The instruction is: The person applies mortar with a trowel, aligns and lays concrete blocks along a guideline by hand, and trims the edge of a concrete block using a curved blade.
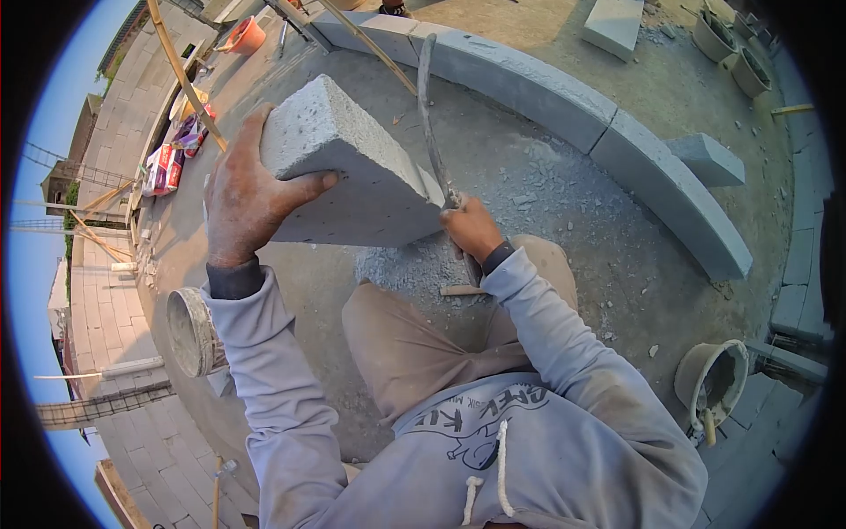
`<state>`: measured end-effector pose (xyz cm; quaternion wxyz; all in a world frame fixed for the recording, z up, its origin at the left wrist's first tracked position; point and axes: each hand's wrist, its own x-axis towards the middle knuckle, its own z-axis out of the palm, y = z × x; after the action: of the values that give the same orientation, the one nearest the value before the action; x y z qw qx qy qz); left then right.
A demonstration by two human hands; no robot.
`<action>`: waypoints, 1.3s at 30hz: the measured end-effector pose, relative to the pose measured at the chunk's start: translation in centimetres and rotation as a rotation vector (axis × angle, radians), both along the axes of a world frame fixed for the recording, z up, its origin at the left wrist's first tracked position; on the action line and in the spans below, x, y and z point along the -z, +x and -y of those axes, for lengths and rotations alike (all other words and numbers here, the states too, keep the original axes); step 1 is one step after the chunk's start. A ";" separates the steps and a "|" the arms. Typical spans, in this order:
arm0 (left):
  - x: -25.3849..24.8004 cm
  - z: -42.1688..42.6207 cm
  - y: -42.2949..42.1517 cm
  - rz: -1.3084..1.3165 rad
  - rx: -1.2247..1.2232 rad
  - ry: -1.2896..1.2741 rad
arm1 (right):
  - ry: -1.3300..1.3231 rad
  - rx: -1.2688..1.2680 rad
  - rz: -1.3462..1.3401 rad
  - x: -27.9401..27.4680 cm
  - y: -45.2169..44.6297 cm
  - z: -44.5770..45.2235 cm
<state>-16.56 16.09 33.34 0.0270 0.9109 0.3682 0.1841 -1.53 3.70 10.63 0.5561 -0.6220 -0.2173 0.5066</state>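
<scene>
My left hand [251,187] grips the upper left end of a pale grey aerated concrete block [357,198], thumb across its near face and fingers behind. The block is tilted up on the floor in front of my knees. My right hand [473,227] is closed around a long, thin, dusty grey tool [428,110], slightly curved, beside the block's right edge. Its exact kind is unclear. Crumbs and chips of concrete [401,269] lie beneath the block. A short wooden piece [462,289] shows below my right hand; whether it belongs to the tool I cannot tell.
A curved row of pale blocks [538,88] arcs from the back to the right. One loose block [708,160] lies behind it, another [613,26] farther back. Buckets stand at left [192,331] and right [710,381]. Wooden poles [185,75] lean at the upper left.
</scene>
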 end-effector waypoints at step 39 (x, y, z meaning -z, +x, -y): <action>0.2 -1.1 0.2 0.018 0.049 -0.040 | -0.035 -0.001 0.121 4.2 -1.2 1.5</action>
<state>-16.39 17.19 33.12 0.0531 0.9172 0.3493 0.1841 -2.77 2.22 6.47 0.5308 -0.6610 -0.2419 0.4721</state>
